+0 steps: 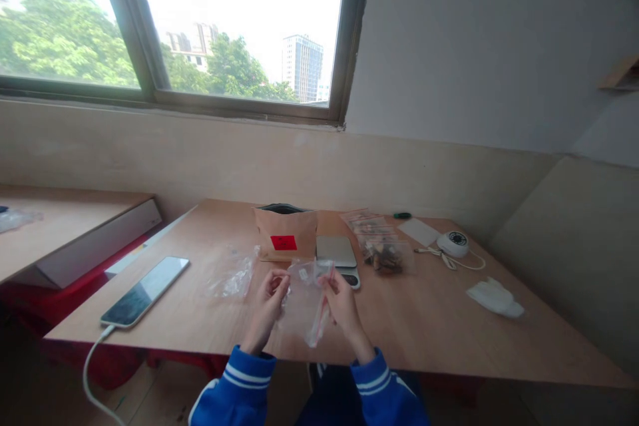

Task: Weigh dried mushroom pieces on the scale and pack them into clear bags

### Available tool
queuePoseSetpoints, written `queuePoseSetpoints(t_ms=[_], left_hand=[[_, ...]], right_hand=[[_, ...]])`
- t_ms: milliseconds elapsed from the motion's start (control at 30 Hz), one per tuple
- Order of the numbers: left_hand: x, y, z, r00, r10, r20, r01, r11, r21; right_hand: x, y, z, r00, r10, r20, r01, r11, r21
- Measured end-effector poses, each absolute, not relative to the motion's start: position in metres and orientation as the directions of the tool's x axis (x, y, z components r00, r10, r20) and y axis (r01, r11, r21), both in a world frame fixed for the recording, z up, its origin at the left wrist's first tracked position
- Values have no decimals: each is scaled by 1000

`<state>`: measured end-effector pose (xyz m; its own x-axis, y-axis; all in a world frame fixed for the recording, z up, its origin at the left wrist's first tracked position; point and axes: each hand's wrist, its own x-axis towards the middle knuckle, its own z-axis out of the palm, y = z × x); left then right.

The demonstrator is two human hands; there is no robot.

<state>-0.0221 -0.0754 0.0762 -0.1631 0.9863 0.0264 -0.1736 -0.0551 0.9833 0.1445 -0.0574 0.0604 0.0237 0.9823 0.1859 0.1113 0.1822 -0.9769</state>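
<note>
A clear zip bag [301,309] with a red seal strip is stretched between my two hands above the table's front edge. My right hand [339,296] pinches it at the red strip. My left hand [272,293] is closed on its left edge, the fingertips curled together. Behind the bag stands an open kraft paper pouch [287,233] with a red label. To its right lies a flat kitchen scale [337,251], partly hidden by my right hand. More clear plastic bags [232,279] lie left of my left hand.
Several filled zip bags [384,256] lie in a row right of the scale. Farther right are a white paper [418,231], a white dome camera [453,244] with cable and a crumpled white glove-like item [495,297]. A charging phone [144,293] lies at left.
</note>
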Motion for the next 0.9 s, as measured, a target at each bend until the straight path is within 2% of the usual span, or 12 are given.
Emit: queuePoseSetpoints(t_ms=[100, 133, 200, 300, 400, 500, 567, 667, 700, 767, 833, 900], left_hand=[[-51, -83, 90, -303, 953, 20, -122, -60, 991], [-64, -86, 93, -320, 947, -4, -110, -33, 993], [-91, -90, 96, -369, 929, 0, -60, -24, 998], [-133, -87, 96, -475, 875, 99, 91, -63, 994], [-167, -66, 92, -549, 814, 192, 320, -7, 947], [-185, -41, 87, -516, 821, 245, 633, 173, 754], [-184, -32, 83, -470, 797, 380, 794, 194, 576], [-169, -30, 72, -306, 816, 490, 919, 119, 375], [-162, -30, 66, -266, 846, 462, 934, 108, 340], [-150, -30, 52, -208, 931, 301, 943, 109, 314], [-143, -27, 39, -152, 981, 123, 941, 105, 323], [-141, -23, 33, -125, 990, 57, 923, 95, 372]], right_hand=[[173, -50, 49, 24, 979, 201, 255, 189, -948], [188, -44, 44, 80, 956, 282, 335, 241, -911], [220, -28, 34, 149, 864, 481, 577, 319, -752], [260, 0, 20, 228, 806, 547, 845, 115, -522], [278, 18, 14, 264, 819, 509, 932, -80, -355], [283, 23, 18, 263, 840, 474, 950, -139, -281], [285, 21, 25, 280, 843, 458, 937, -136, -322], [286, 10, 43, 388, 809, 441, 856, -139, -498], [286, 4, 51, 443, 781, 440, 811, -139, -568], [282, -13, 69, 552, 706, 444, 702, -105, -704], [275, -37, 86, 626, 655, 423, 574, -19, -819], [267, -64, 100, 673, 643, 365, 417, 77, -906]])
